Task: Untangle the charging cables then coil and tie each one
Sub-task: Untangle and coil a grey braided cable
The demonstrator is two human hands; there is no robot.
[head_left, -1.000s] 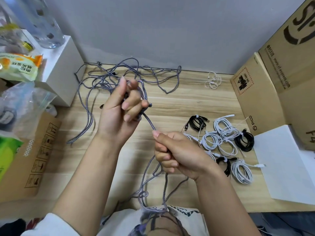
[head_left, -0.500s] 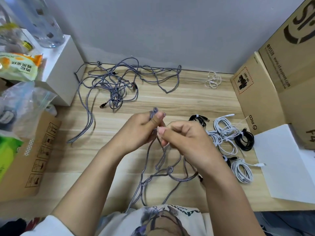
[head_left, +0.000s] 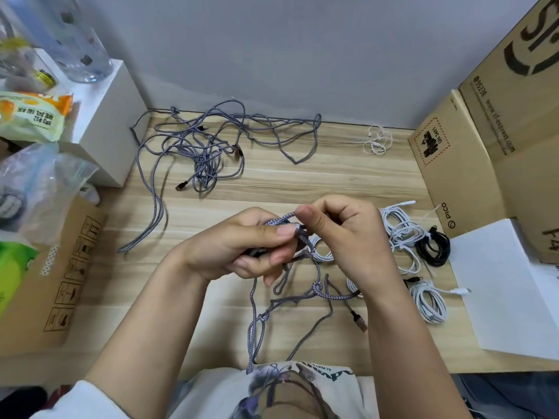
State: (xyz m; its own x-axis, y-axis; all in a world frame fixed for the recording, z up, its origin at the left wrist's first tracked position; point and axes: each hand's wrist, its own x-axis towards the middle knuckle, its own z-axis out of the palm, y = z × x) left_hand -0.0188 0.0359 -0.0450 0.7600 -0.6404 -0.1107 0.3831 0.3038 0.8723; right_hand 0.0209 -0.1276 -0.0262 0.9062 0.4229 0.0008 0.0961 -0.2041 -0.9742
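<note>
Over the pale wooden counter point(head_left: 302, 176) we see both hands pinching one grey braided charging cable point(head_left: 314, 293): the left grip point(head_left: 242, 249) curls round a fold of it, and the right grip point(head_left: 348, 234) nips it just beside. Its knotted loops hang below the hands.

Grey braided cable point(head_left: 302, 294), partly folded into a small bundle held above the wooden desk point(head_left: 332, 179); its remaining length hangs in loose, knotted loops toward the desk's near edge, ending in a metal plug. Tangled grey braided cables point(head_left: 205, 152) lie in a heap at the desk's far left, strands trailing outward. Coiled, tied white cables point(head_left: 402, 234) and a coiled black cable point(head_left: 433, 247) lie at the desk's right side.
</note>
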